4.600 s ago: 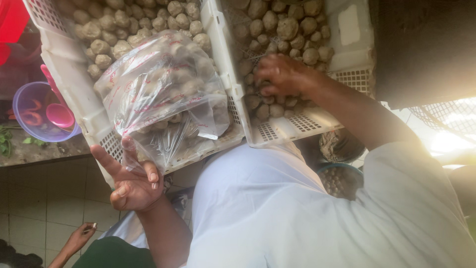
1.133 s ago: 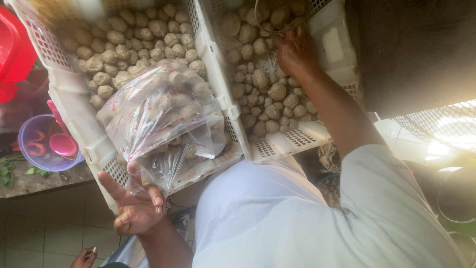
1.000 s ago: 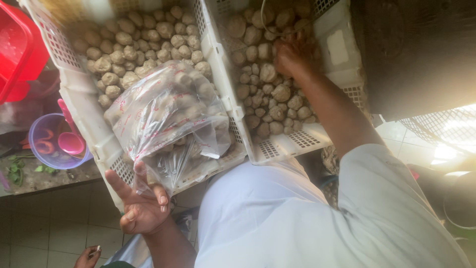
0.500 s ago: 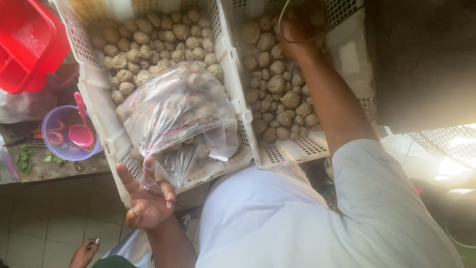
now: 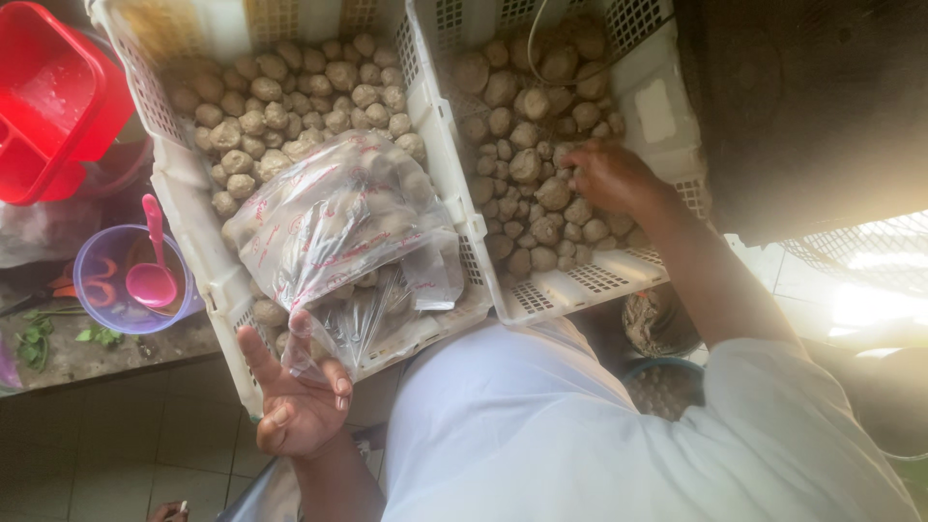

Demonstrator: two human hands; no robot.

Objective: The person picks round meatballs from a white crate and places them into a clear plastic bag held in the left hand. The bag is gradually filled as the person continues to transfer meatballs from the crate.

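Since half a second ago my right hand has come down from the far end of the right crate to mid-crate. It rests on the brown lumps, fingers curled into them; I cannot tell whether it grips one. Left hand pinches the bag by its twisted neck, other fingers spread. Bag, full of lumps, lies in the left crate. Left of that crate: purple bowl with pink spoon, red tub.
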